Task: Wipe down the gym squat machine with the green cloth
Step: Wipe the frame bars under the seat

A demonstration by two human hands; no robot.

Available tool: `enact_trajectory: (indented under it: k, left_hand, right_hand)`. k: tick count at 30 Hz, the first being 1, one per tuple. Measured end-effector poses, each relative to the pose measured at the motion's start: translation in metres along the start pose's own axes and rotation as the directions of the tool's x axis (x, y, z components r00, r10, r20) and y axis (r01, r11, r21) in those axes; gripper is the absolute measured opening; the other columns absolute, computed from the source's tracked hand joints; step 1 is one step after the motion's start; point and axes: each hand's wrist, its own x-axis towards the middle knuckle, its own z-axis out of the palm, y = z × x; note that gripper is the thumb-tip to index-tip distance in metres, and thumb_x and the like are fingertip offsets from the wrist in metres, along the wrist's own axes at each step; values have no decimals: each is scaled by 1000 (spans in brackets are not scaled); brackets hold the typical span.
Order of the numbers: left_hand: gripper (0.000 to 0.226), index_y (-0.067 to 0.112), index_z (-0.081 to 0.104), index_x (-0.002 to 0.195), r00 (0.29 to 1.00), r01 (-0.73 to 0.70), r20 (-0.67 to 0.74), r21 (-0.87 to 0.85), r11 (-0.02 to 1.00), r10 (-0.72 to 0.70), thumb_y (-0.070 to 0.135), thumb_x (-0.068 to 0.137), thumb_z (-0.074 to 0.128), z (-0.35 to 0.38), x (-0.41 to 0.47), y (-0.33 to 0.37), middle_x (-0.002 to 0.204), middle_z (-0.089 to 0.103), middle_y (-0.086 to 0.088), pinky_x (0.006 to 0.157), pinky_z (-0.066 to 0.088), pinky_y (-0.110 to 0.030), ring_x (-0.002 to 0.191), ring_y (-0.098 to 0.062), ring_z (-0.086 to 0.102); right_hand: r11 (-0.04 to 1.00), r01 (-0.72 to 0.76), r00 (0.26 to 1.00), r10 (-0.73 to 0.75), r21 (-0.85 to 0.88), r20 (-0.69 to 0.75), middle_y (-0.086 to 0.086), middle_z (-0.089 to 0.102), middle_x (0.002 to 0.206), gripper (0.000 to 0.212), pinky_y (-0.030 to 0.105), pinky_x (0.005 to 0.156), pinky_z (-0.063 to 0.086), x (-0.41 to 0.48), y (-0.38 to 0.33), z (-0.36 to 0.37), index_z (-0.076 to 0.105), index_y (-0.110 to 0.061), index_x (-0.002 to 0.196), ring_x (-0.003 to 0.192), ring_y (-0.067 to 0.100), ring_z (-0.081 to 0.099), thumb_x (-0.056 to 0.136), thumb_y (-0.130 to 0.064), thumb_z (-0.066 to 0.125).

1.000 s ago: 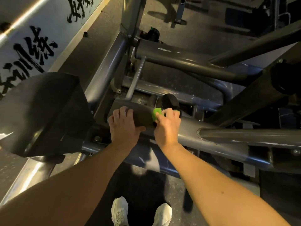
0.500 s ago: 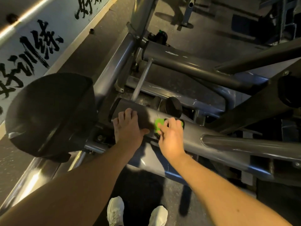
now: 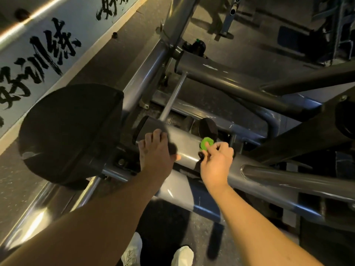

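The squat machine is a frame of thick grey steel tubes; its wide front tube (image 3: pixel 184 144) runs across the middle of the head view. My right hand (image 3: pixel 216 160) grips a small bunched green cloth (image 3: pixel 206 143) and holds it against the top of that tube. Only a bit of the cloth shows past my fingers. To its left, my left hand (image 3: pixel 155 152) rests on the same tube with the fingers curled over it, near the tube's black end cap.
A large black pad (image 3: pixel 71 131) juts out at the left. More grey tubes (image 3: pixel 230 81) cross behind and to the right. A black round knob (image 3: pixel 208 127) sits just beyond the cloth. A wall banner with black lettering (image 3: pixel 38 60) lines the left. My white shoes (image 3: pixel 182 255) stand below.
My right hand with the cloth has slid a little along the tube, towards me and to the right. My left hand has stayed on the tube. The view has shifted slightly.
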Motion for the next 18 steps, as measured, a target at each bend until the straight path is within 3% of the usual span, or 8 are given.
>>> enact_trajectory:
  k: [3, 5, 8, 10, 13, 16, 18]
  left_hand:
    - [74, 23, 40, 146, 1000, 5, 0, 7, 1000, -5, 57, 86, 67, 1, 2, -2, 151, 32, -3, 111, 29, -44, 136, -27, 31]
    - [74, 23, 43, 144, 1000, 2, -6, 19, 1000, -2, 60, 84, 68, 3, 3, -4, 147, 34, -3, 109, 31, -44, 132, -26, 34]
    - [78, 23, 45, 143, 1000, -2, -8, 15, 1000, 2, 66, 82, 66, 6, 5, -7, 146, 36, -3, 106, 32, -44, 130, -27, 35]
    - [79, 23, 45, 143, 1000, -10, -5, 24, 1000, 10, 67, 82, 65, 8, 4, -9, 147, 36, -4, 107, 33, -45, 130, -27, 35]
    - [79, 22, 44, 143, 1000, -6, -6, 16, 1000, 6, 67, 82, 66, 8, 3, -7, 147, 36, -4, 109, 33, -48, 131, -28, 35]
    - [78, 22, 44, 143, 1000, -8, -12, 4, 1000, 9, 66, 83, 66, 8, 2, -7, 148, 35, -4, 111, 32, -49, 132, -28, 34]
    - [79, 22, 42, 144, 1000, -9, 2, 0, 1000, 9, 66, 83, 66, 7, 2, -5, 150, 34, -4, 112, 32, -50, 133, -28, 33]
  right_hand:
    - [997, 13, 995, -21, 75, 100, 9, 55, 98, 2, 36, 73, 35, 30, -45, 36, 68, -7, 88, 89, 23, 39, 87, -8, 67]
    - [998, 56, 971, -57, 12, 230, 9, 55, 105, 12, 31, 73, 24, 46, -60, 46, 69, -7, 94, 95, 28, 41, 90, -14, 60]
    - [980, 196, 952, -180, -42, 246, 8, 63, 104, 23, 37, 72, 37, 48, -35, 28, 77, -11, 98, 94, 36, 48, 94, -20, 56]
    - [993, 108, 983, -98, -53, 157, 8, 70, 101, 26, 44, 74, 46, 40, 8, 1, 79, -13, 94, 89, 38, 51, 92, -22, 55]
    - [992, -33, 989, 51, -125, 141, 13, 72, 107, 17, 46, 84, 45, 27, 51, -37, 78, -6, 102, 96, 39, 50, 94, -11, 64]
    - [961, -247, 961, 259, -124, 92, 16, 68, 114, 24, 43, 91, 39, 27, 29, -34, 74, -9, 112, 109, 38, 50, 90, -7, 66]
    - [957, -272, 947, 285, -101, 151, 16, 61, 116, 26, 35, 89, 34, 30, -7, -14, 73, -18, 114, 111, 37, 49, 90, -13, 63]
